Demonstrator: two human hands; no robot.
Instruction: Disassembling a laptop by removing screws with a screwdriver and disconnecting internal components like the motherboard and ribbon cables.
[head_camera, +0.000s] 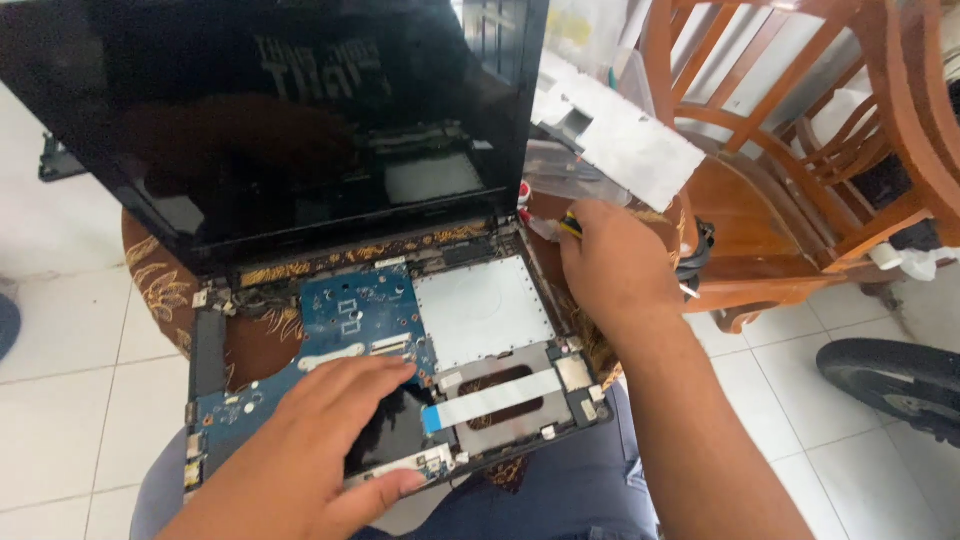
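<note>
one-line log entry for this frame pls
left hand: flat on blue circuit board | right hand: closed on yellow-handled tool beside opened laptop base | screen: up, dark

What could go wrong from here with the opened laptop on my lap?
1. The left hand presses flat on the bare blue motherboard; pressure or static might harm it.
2. The flat white ribbon cable lies loose and could snag or crease.
3. The laptop base rests on knees, with the right hand off at its edge; it might tip.
</note>
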